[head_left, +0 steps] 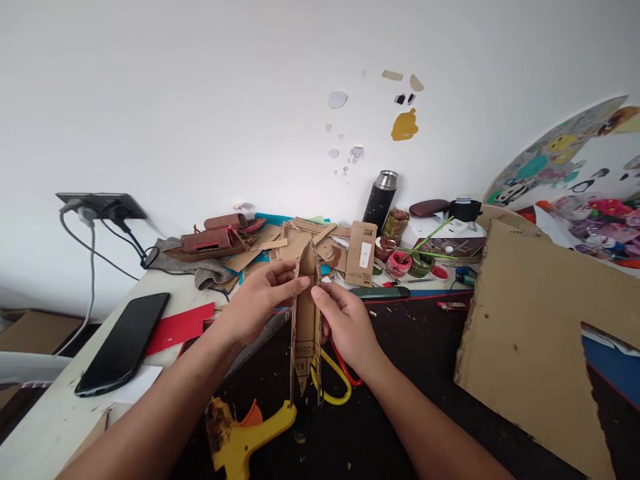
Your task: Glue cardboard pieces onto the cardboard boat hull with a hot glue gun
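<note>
left hand (263,293) and right hand (350,325), fingers pinching opposite walls, hold a cardboard shell (307,323) that uneven pressure could buckle.

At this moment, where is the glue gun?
The glue gun lies at the bottom of the head view, left of centre, between the left forearm and the scissors.

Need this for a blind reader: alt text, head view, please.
A person's left hand and right hand hold a narrow, pointed cardboard piece over a dark surface. Nearer is a yellow glue gun; behind are cardboard scraps, paint jars and a flask.
</note>
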`<state>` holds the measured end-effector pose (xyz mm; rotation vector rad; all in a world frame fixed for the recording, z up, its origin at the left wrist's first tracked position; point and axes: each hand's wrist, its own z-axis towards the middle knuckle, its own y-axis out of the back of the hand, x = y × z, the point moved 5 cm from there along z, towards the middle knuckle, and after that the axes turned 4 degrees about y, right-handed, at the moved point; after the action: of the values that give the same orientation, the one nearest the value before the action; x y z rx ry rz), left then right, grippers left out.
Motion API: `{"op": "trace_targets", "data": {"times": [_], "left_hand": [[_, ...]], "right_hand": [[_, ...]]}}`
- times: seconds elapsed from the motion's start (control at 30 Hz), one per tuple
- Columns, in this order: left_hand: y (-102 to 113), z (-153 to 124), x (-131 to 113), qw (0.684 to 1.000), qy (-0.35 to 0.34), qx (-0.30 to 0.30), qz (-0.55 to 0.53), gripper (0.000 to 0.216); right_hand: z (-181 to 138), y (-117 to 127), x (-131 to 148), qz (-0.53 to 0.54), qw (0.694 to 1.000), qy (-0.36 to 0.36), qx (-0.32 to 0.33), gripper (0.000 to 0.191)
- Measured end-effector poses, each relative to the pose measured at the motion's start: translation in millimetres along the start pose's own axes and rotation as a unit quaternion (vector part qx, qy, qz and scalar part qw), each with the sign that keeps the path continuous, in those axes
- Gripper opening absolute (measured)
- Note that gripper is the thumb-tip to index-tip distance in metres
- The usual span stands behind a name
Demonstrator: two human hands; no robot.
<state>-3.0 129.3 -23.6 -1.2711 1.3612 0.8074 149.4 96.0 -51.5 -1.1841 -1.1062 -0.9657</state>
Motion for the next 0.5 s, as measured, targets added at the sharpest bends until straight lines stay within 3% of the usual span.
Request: {"op": "trace_targets", "data": {"times": [0.17, 0.4, 0.5], "left_hand": [[-4.3, -2.6, -7.3, 0.996, -0.049, 0.019, 0.065, 0.055], [-1.1, -11.4, -16.0, 0.953, -0.149, -0.075, 0.253, 0.047], [-1.6, -14.2, -16.8, 0.929, -0.164, -0.083, 0.32, 0.046]], "right_hand": [[0.5, 0.4, -5.9, -0.016, 1.0, -0.016, -0.003, 0.055], [0.6, 2.4, -4.0, -0.023, 0.999, 0.012, -0.021, 0.05], [0.1, 4.8, 0.1, -0.031, 0.998, 0.032, -0.045, 0.047]]}}
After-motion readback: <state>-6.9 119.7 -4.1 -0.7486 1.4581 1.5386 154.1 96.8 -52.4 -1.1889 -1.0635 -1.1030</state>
